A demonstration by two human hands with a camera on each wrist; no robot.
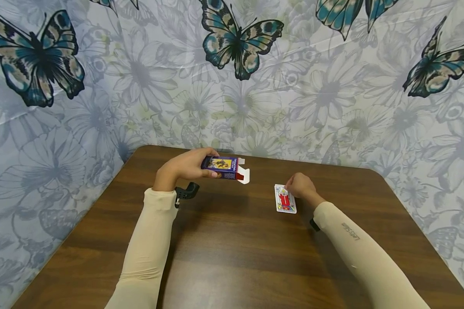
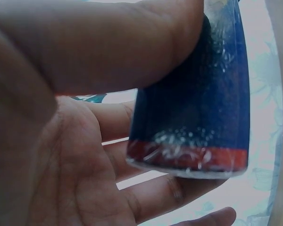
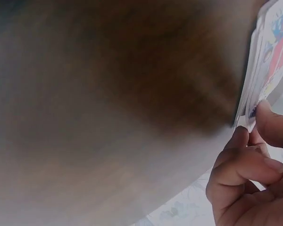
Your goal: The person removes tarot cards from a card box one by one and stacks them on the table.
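My left hand (image 1: 189, 165) grips a purple-blue card box (image 1: 225, 168) above the far left part of the table. The box lies sideways, with its white and red end flaps (image 1: 243, 175) open toward the right. In the left wrist view, the thumb presses one face of the box (image 2: 193, 117), and the fingers spread behind it. At the right, my right hand (image 1: 302, 186) pinches the upper right corner of a small stack of playing cards (image 1: 285, 201). A red figure shows on the top card. The right wrist view shows layered card edges (image 3: 254, 70), thumb on top and fingers at the underside.
A brown wooden table (image 1: 232, 257) with rounded far corners spreads under both arms. Right behind it hangs a pale cloth with flowers and teal butterflies (image 1: 239, 40), which also covers the left and right sides. A dark wrist strap mount (image 1: 187, 191) sits at the left wrist.
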